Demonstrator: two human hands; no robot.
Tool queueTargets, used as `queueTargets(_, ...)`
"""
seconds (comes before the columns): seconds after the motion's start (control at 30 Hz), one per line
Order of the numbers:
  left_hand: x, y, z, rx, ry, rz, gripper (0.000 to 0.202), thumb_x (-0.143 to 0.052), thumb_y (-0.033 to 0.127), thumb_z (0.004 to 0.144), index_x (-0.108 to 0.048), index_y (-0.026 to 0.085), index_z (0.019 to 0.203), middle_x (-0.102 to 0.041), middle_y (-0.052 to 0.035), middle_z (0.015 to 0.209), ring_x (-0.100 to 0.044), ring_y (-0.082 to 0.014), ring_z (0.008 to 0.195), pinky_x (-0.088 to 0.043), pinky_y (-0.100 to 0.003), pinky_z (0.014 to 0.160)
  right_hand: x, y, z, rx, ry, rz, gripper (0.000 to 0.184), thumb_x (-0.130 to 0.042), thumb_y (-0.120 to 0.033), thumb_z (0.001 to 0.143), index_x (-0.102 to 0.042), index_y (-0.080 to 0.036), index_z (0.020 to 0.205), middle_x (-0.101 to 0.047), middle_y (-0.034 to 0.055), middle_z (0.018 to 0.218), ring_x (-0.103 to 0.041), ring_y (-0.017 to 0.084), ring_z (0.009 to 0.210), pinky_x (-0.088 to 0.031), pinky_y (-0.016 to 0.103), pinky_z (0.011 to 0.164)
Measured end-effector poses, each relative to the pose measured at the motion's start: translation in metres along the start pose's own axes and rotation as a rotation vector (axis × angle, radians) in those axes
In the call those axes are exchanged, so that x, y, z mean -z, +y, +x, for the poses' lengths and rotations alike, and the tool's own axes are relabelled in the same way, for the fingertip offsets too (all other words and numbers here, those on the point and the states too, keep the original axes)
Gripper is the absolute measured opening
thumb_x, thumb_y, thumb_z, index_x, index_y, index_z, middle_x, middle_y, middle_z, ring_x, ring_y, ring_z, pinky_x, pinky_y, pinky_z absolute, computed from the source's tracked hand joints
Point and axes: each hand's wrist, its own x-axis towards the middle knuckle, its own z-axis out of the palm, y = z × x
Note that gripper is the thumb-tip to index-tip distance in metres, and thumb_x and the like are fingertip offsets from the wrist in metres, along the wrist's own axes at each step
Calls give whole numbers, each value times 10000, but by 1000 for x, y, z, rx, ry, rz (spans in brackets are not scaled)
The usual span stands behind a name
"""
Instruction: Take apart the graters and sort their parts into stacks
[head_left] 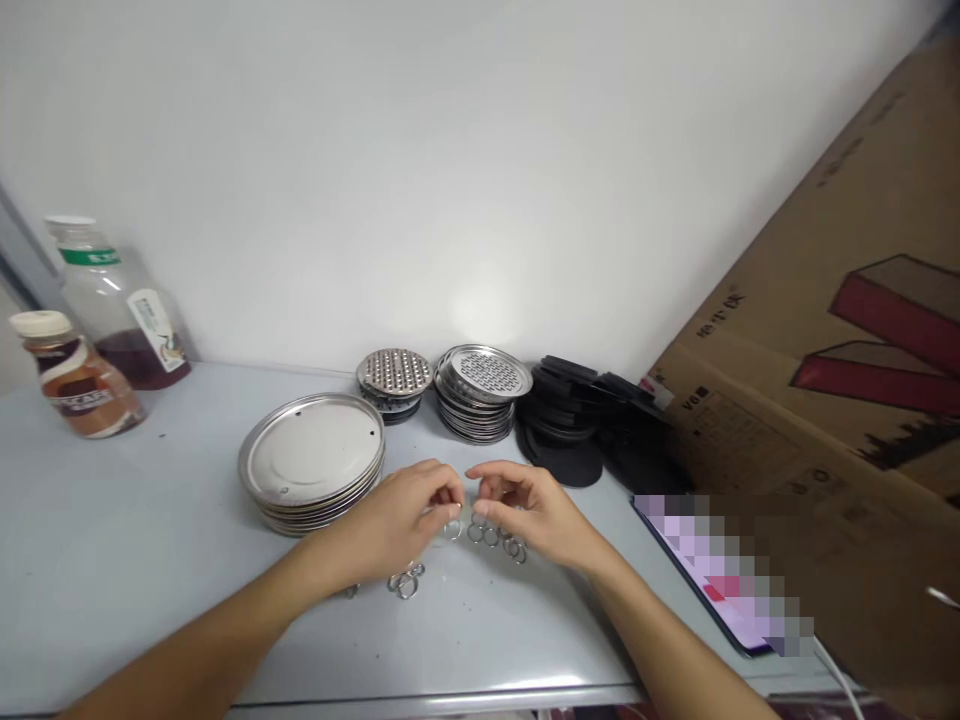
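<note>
My left hand and my right hand meet over the grey table, fingers pinched together on a small metal ring held between them. Several more small metal rings lie on the table under my right hand, and another cluster of rings lies below my left hand. A stack of round metal lids stands just beyond my left hand.
Two stacks of perforated metal discs and a pile of black round pads stand by the wall. Two drink bottles stand at far left. A cardboard box and a phone are at right.
</note>
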Motion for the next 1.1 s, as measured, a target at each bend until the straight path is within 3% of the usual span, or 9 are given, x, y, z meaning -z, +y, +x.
queueTargets(0.17,-3,2,7,75,-99,-570,149,-447,358,950,-504,221,963,-618,-3,922,-622,-162,834,-496,-295,741,-13,4,2,48,-12,164,464,-746,-339,786,-607,-199,1207,-611,-13,744,-582,120,630,-482,262,610)
queueTargets(0.23,-8,-3,9,76,-116,-648,145,-471,359,944,-498,218,960,-631,-3,906,-625,-150,774,-492,-277,682,-16,9,5,36,19,239,435,-727,-355,803,-610,-208,1195,-624,-12,745,-587,115,588,-478,257,569)
queueTargets(0.33,-14,-8,10,62,-69,-569,100,-534,301,913,-533,203,935,-671,-2,794,-622,-144,715,-460,-256,647,-19,14,7,-6,-8,350,367,-688,-383,837,-629,-193,1145,-646,-6,721,-607,118,537,-472,257,540)
queueTargets(0.5,-16,-4,9,2,144,-268,98,-614,192,828,-616,211,924,-720,17,771,-636,-140,712,-460,-249,675,-18,14,7,-119,-77,443,297,-698,-379,829,-673,-157,1024,-686,22,717,-648,136,567,-480,265,577)
queueTargets(0.63,-16,-5,10,-81,199,-58,131,-605,149,823,-658,231,910,-697,45,749,-583,-112,653,-438,-226,632,-14,10,6,-123,35,330,244,-741,-354,786,-696,-123,851,-673,21,601,-615,121,535,-465,248,574)
queueTargets(0.73,-15,-8,10,-71,309,-44,190,-646,129,788,-658,230,949,-682,39,816,-577,-102,654,-457,-224,646,-11,7,7,-129,124,320,237,-734,-359,790,-676,-128,782,-665,19,590,-609,121,509,-457,243,542)
queueTargets(0.9,-13,-8,10,-76,390,-119,144,-678,135,779,-681,222,893,-677,33,822,-608,-106,716,-472,-210,651,-12,3,6,-145,61,422,291,-741,-332,780,-671,-177,1015,-648,-10,731,-617,122,524,-501,276,549)
queueTargets(1.0,-13,-5,9,-91,406,-148,104,-658,129,798,-688,220,839,-676,39,787,-615,-103,722,-467,-205,637,-18,2,3,-109,9,292,280,-703,-321,815,-695,-170,1050,-613,-13,720,-620,120,555,-492,272,583)
queueTargets(1.1,-15,-6,10,-92,423,-182,145,-684,123,775,-699,223,878,-670,32,836,-626,-105,752,-494,-211,683,-24,5,0,-25,47,98,247,-662,-307,850,-715,-165,1045,-604,-4,706,-597,116,581,-472,257,586)
